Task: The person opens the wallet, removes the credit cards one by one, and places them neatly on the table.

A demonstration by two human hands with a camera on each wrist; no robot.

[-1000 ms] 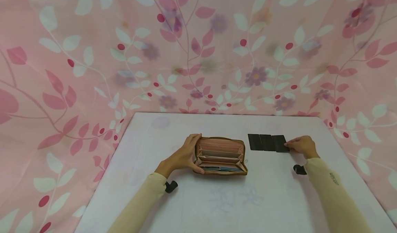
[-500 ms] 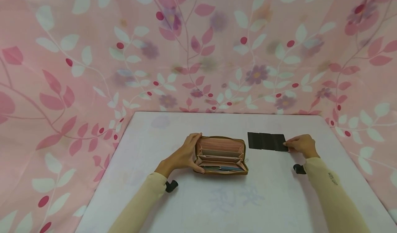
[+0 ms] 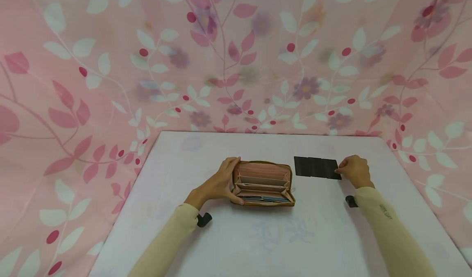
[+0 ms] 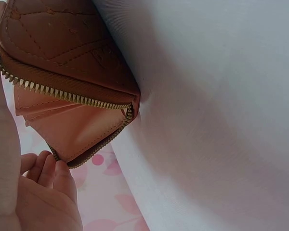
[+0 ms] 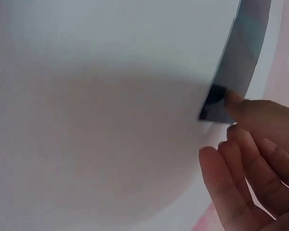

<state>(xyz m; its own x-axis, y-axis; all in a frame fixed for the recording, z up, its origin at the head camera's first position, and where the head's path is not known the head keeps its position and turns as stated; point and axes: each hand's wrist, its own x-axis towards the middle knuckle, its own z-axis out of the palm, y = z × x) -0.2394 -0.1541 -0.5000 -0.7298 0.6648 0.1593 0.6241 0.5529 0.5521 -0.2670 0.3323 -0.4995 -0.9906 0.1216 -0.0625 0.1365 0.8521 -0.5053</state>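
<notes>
A tan zip-around wallet [image 3: 263, 174] stands unzipped on the table, its pink-lined compartments facing up and several cards in the front one. My left hand [image 3: 222, 182] grips its left side, thumb at the front edge and fingers behind; the left wrist view shows the wallet's quilted outside [image 4: 62, 43] and brass zip teeth. To the right, three black cards [image 3: 315, 167] lie edge to edge in a row. My right hand [image 3: 354, 170] pinches the outer edge of the rightmost one, the thumb on top of the dark card [image 5: 236, 62] in the right wrist view.
The white table [image 3: 236, 236] bears faint blue marks near its front. Pink floral cloth [image 3: 236, 64] rises behind and beside it. Small black wrist cameras [image 3: 204, 219] stick out from both sleeves.
My right hand has nudged the rightmost black card slightly left, and the gaps in the row have closed. The right wrist has turned a little leftward. My left hand stays on the wallet.
</notes>
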